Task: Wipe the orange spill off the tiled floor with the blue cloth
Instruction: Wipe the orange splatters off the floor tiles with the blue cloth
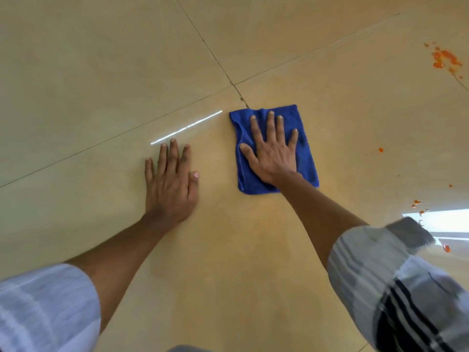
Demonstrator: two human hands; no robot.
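Two rolled-up striped sleeves (396, 283) frame the bottom of the view, bare forearms reaching out over the tiled floor (101, 72). Left hand (171, 181) sits flat on the tile, palm down, fingers straight and lightly spread, thumb out to the side, holding nothing. Just beside it, right hand (272, 153) presses flat on the cloth (304, 158), fingers fanned wide, not pinching. The cloth lies folded into a rough rectangle, its far corner touching the grout cross where four tiles meet. A bright streak of glare (186, 127) sits beyond the left fingertips. The spill (444, 58) is well apart from the cloth, far right, with scattered orange droplets (380, 149) trailing down the right edge.
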